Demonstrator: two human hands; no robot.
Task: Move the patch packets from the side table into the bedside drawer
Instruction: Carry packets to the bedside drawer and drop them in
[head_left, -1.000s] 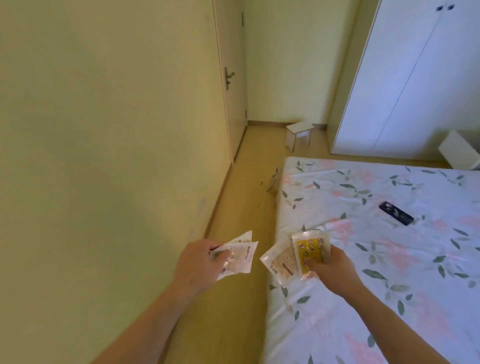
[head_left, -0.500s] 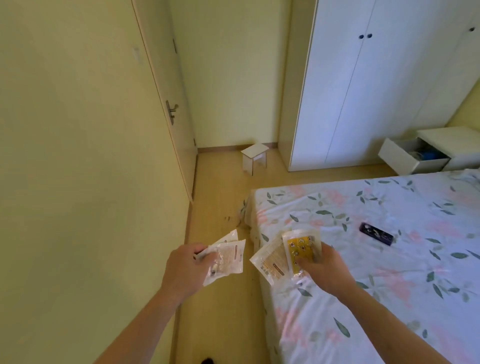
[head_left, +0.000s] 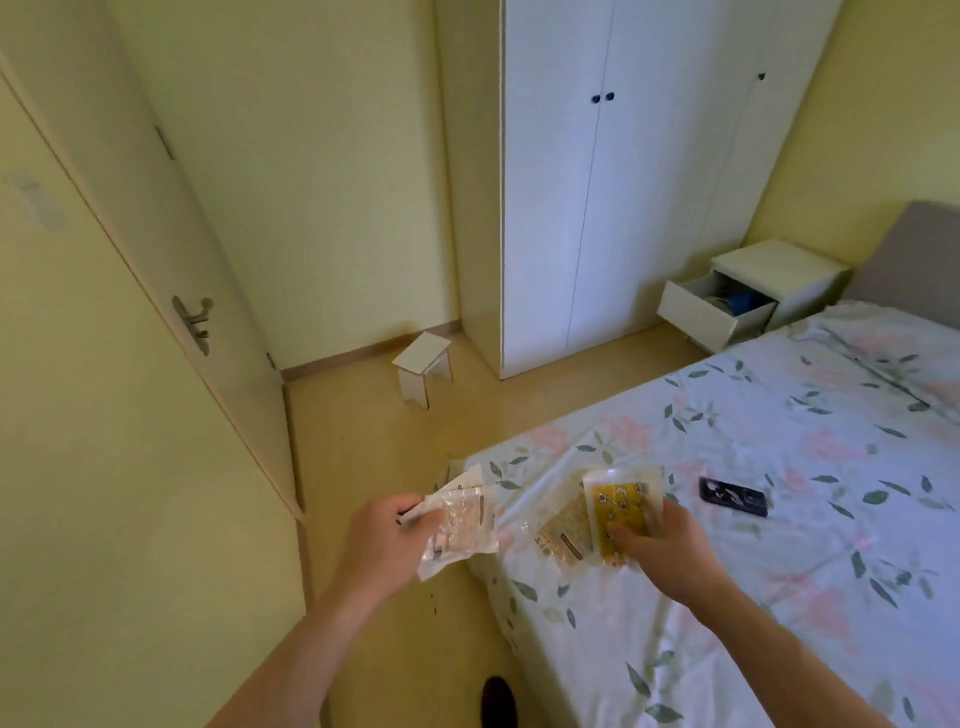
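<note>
Status: transfer under way, no packet delivered yet as far as this view shows. The left hand (head_left: 387, 545) grips a small fan of clear patch packets (head_left: 460, 525), fingers and thumb curled round their near edges. The right hand (head_left: 662, 545) pinches a yellow-printed packet (head_left: 621, 512) together with a second, paler packet (head_left: 558, 525) that overlaps it on the side toward the left hand. All packets are carried in the air, over the near corner of the bed (head_left: 753, 545) and the strip of floor (head_left: 374, 467) beside it.

Destination: the bedside drawer (head_left: 709, 314) stands pulled open, well beyond the right hand and past the far edge of the bed, with something blue inside. It belongs to a low cabinet (head_left: 779, 265) beside the headboard (head_left: 914, 254).

Remaining, by judgement: carry both handfuls to the drawer and release them inside. Whether more packets wait elsewhere cannot be told.

Surroundings: a dark flat device (head_left: 732, 496) lies on the sheet just beyond the right hand. A small white stool (head_left: 423, 366) stands on the floor ahead of the left hand, near the wardrobe (head_left: 623, 182). A closed door (head_left: 171, 270) lies to the outer side of the left hand.

Obstruction: the bed fills the direct line; the probable route runs along the floor, passing the stool.
</note>
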